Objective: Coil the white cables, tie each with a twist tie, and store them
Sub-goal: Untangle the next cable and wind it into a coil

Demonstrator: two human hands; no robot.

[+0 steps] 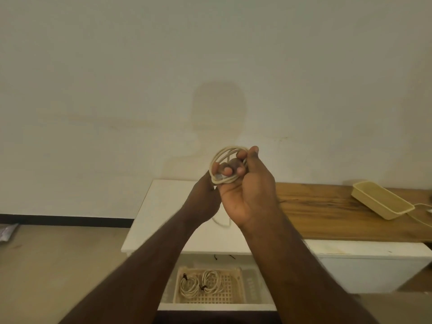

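Right hand [247,190]: raised in front of me, palm up, fingers curled tight through the middle of the coil [228,166], thumb over its right edge.
Left hand [205,197]: just left of the right, fingertips pinching the coil's lower left rim; how far the rest is curled I cannot tell.
Coil: wound in loops round the right fingers, roughly upright, ring facing us; a loose tail [221,220] hangs below both palms.
Ties [224,257]: two dark ones on the white ledge, straight below the fingers and well apart from them.
Basket [238,284]: lower again, holding two tied coils [201,282].
Tray [383,202]: far right on the wood top [327,211].
Next, I'd guess: wind in the tail, then one hand drops for a tie; the left looks freer.
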